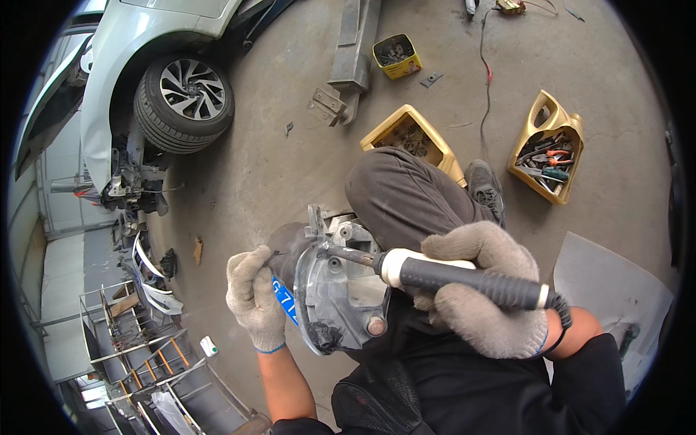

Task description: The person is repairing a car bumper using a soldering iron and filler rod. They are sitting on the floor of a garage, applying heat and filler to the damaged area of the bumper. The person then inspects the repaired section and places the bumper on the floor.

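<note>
A grey plastic car part [355, 304] lies across my lap, its lower left end darkened and rough. The metal tip of a black-and-white soldering-iron-like tool [467, 286] touches its upper left area, with a faint haze nearby. My gloved right hand [493, 326] is closed around that tool's handle, whose cord loops past my wrist. My gloved left hand [255, 297], beside the part's left edge, is closed in a pinch on a thin dark strip [275, 254]. A blue plate with white characters [285, 297] shows between that hand and the part, partly hidden.
A white car with exposed wheel [192, 94] is upper left. A metal post [355, 51], yellow tub [397, 69], cut jug of small parts [413, 138], jug of tools [547, 163] and cord surround my legs. A grey sheet [609, 275] lies right; racks [138, 362] and bumper pieces lower left.
</note>
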A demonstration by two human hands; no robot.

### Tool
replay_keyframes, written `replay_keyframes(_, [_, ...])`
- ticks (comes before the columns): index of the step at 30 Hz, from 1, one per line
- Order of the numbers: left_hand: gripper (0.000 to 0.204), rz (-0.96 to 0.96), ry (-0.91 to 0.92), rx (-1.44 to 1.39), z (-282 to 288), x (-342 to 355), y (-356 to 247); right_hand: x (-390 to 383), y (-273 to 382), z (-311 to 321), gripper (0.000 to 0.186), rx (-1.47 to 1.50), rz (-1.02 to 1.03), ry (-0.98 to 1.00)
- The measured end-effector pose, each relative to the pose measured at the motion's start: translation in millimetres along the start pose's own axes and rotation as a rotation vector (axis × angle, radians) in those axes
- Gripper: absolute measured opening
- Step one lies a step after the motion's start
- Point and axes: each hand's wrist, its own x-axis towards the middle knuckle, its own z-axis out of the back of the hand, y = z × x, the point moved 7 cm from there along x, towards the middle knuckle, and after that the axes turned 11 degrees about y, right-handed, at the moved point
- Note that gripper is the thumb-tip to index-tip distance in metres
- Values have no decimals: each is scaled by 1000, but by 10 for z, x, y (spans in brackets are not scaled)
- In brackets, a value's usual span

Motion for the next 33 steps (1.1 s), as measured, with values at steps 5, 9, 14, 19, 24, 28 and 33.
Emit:
replay_keyframes(5, [23, 16, -194, 0, -89, -42, 111, 88, -67, 117, 32, 58, 66, 70])
replay_keyframes(9, [25, 175, -409, -137, -242, -98, 411, 171, -183, 184, 32, 68, 68, 199])
replay_keyframes(14, [24, 326, -519, -216, -291, -233, 785, 267, -307, 181, 32, 289, -95, 206])
replay_keyframes(19, [24, 408, -550, -216, -331, -221, 808, 363, -340, 212, 35, 301, -107, 246])
replay_keyframes(24, [24, 460, -525, -161, -346, -211, 790, 406, -265, 221, 36, 318, -142, 244])
replay_keyframes(28, [24, 405, -552, -148, -359, -198, 777, 407, -146, 323, 34, 222, -74, 160])
replay_keyframes(33, [23, 421, -522, -155, -409, -188, 748, 370, -149, 242, 36, 183, -81, 197])
